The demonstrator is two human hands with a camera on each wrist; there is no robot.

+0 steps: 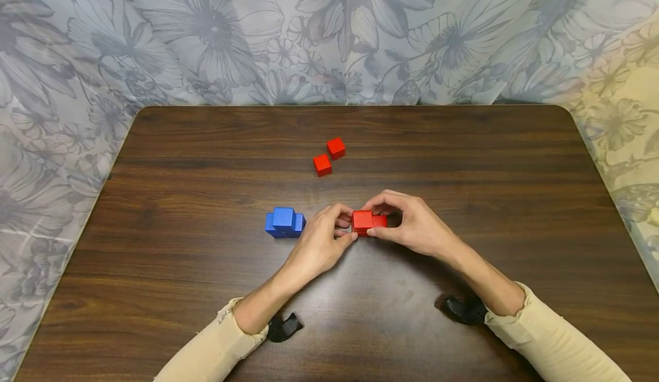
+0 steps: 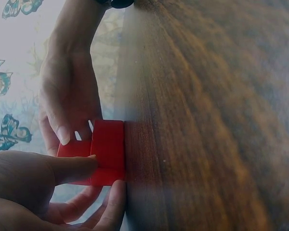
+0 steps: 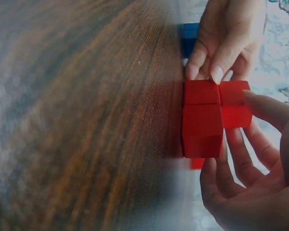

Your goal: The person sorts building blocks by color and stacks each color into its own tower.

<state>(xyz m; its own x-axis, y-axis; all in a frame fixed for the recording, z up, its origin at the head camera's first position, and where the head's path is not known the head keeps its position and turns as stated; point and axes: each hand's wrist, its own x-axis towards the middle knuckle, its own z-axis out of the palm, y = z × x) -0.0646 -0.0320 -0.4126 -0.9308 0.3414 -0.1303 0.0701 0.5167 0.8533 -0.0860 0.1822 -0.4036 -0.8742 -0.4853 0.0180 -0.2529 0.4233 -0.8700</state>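
In the middle of the table, red blocks (image 1: 380,221) stand side by side, with one red cube (image 1: 362,219) on top at their left end. My right hand (image 1: 417,225) pinches this upper cube, its thumb on the near face and fingers behind. At the left end, my left hand (image 1: 324,236) holds the lower blocks between thumb and fingers; the left wrist view shows the thumb tip at the seam under the upper cube. A stack of blue blocks (image 1: 284,219), one cube above a lower row, stands just left of my left hand.
Two loose red cubes (image 1: 322,165) lie farther back, close to each other. The brown wood-grain table (image 1: 206,153) ends at a floral cloth (image 1: 355,33) behind it. Dark straps with devices (image 1: 285,327) sit at both wrists, by the cream sleeves (image 1: 216,342).
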